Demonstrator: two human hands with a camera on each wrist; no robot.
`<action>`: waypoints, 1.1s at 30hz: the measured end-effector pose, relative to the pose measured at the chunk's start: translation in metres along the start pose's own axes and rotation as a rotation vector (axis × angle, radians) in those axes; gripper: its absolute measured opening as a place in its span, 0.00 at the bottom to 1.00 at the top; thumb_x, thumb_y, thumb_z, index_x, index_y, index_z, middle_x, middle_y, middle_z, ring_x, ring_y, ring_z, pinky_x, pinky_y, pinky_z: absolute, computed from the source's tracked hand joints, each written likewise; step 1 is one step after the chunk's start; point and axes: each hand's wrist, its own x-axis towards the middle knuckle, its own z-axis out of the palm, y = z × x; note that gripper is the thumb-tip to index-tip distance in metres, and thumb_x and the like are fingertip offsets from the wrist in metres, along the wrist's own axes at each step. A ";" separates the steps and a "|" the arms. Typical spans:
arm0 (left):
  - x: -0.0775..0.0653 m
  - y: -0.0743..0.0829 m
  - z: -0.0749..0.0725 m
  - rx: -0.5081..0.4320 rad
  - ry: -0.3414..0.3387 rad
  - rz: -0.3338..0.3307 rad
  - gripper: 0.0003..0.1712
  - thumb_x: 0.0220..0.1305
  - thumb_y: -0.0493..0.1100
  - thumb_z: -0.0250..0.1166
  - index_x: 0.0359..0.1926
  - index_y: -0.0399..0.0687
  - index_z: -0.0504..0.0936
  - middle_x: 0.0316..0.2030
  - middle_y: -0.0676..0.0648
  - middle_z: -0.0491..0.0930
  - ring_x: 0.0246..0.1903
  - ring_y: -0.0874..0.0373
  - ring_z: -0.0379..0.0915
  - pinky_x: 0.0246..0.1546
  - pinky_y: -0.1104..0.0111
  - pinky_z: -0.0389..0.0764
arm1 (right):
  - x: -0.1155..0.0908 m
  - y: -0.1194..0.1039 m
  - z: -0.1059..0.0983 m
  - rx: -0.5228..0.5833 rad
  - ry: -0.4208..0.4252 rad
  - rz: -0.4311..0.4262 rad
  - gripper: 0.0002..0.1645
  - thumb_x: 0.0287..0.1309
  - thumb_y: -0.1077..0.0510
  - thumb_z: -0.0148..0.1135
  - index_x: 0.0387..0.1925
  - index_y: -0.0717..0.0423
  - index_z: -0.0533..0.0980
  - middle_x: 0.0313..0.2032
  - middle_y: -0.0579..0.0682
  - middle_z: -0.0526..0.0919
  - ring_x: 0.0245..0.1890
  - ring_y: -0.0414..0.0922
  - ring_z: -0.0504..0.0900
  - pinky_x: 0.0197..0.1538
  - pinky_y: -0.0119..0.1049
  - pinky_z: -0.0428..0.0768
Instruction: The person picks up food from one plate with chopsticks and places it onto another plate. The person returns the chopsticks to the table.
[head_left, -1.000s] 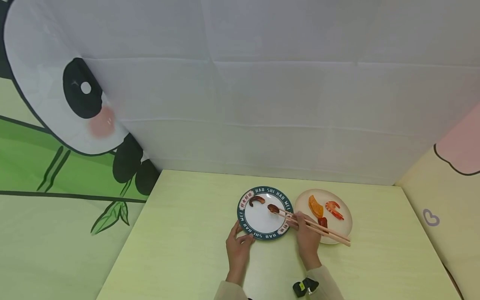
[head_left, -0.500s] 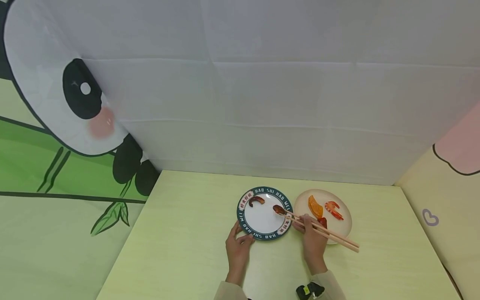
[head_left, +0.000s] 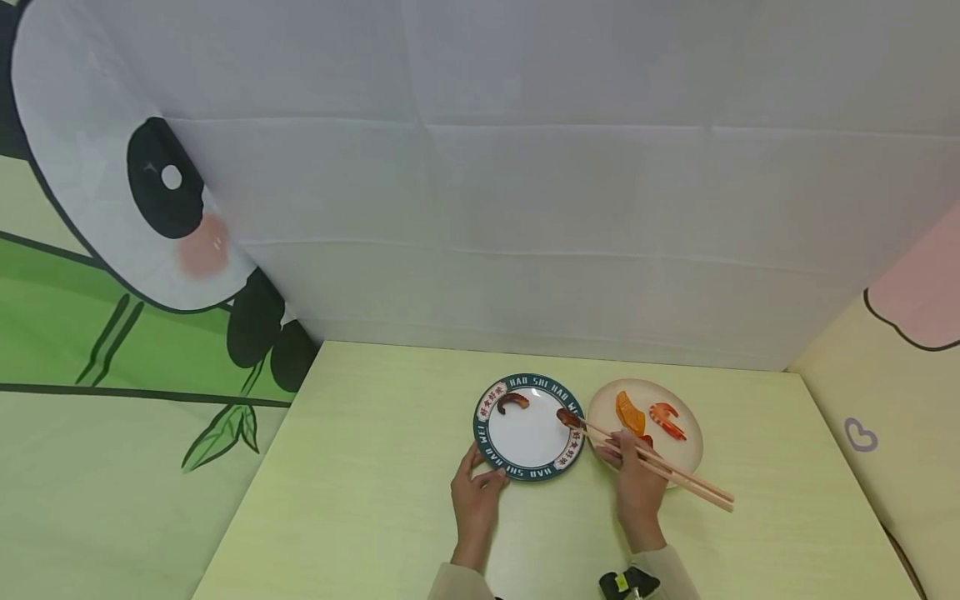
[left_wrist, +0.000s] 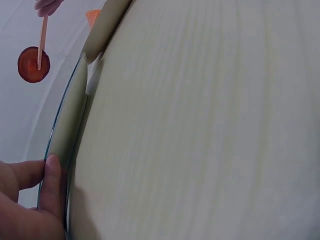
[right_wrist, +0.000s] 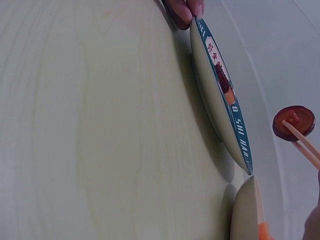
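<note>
My left hand (head_left: 477, 503) pinches the near left rim of a white plate (head_left: 528, 433) with a dark green lettered border; thumb and finger grip that rim (left_wrist: 42, 185). My right hand (head_left: 637, 475) holds a pair of wooden chopsticks (head_left: 686, 479). Their tips grip a round brown mushroom cap (right_wrist: 294, 123), which is raised over the plate's right border. On the plate's upper left lies a dark brown curved food piece (head_left: 513, 402) with a paler end. To the right, partly behind my right hand, is a cream plate (head_left: 686, 454).
On the cream plate lie an orange food piece (head_left: 630, 413), a shrimp (head_left: 667, 421) and a red piece (head_left: 647, 439), mostly hidden by the right hand. The pale table (head_left: 375, 467) meets a grey-white cloth backdrop (head_left: 555, 208) at its far edge.
My right hand has moved right and slightly nearer, carrying the chopsticks and mushroom from over the white plate's middle to its right border. The left hand and both plates stay almost still.
</note>
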 end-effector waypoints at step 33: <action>0.000 0.000 -0.003 -0.017 -0.018 -0.019 0.43 0.60 0.23 0.68 0.77 0.34 0.67 0.59 0.34 0.74 0.39 0.53 0.86 0.38 0.67 0.90 | 0.006 -0.008 -0.026 0.086 0.088 0.034 0.17 0.76 0.59 0.61 0.48 0.73 0.83 0.33 0.45 0.91 0.28 0.39 0.91 0.38 0.33 0.89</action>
